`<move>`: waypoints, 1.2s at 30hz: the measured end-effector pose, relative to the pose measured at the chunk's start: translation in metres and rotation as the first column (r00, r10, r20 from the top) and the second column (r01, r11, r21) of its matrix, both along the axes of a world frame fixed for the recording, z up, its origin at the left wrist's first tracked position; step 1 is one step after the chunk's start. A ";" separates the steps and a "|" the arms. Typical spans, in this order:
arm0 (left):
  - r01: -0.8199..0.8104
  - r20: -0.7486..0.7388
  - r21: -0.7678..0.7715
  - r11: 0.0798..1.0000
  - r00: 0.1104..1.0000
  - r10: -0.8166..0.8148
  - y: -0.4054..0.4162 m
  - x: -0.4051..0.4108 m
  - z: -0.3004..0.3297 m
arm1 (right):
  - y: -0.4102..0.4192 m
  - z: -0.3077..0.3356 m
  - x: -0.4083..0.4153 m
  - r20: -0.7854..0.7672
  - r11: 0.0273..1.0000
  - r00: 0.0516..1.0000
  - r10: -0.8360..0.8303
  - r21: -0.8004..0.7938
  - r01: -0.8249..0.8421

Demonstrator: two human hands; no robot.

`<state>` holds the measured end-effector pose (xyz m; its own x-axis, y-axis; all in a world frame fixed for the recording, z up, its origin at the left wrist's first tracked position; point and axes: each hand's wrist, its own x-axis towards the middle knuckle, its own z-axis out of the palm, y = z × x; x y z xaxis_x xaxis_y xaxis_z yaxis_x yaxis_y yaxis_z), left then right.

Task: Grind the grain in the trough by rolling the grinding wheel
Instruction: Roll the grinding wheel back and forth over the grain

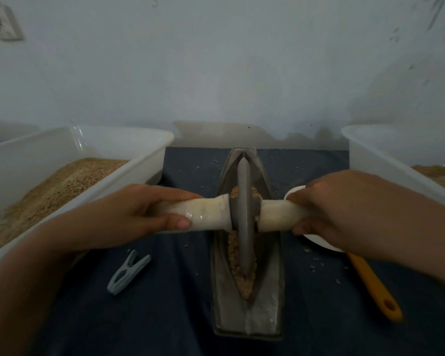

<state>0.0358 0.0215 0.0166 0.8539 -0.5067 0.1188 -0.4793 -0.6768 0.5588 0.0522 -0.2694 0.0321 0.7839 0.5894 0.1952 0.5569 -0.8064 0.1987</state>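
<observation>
While the left hand [129, 214] curls round one end of the pale wooden handle [206, 213] and the right hand [342, 209] grips the other end, the grey grinding wheel [244, 217] stands upright between them in the long metal trough [247, 314]. Crushed brown grain [238, 268] lies along the groove on the near side of the wheel, and some clings beside it just beyond the handle. Outside the left hand sits a white tub [129, 173] of grain; a grey clothes peg [127, 272] lies below that hand. Under the right hand lie a white dish [319, 242] and a yellow-handled tool [375, 286].
</observation>
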 end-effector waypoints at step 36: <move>-0.023 -0.022 0.010 1.000 0.999 0.023 -0.001 -0.001 0.001 | 0.002 -0.001 0.001 0.049 0.997 0.998 0.044 -0.065 -0.041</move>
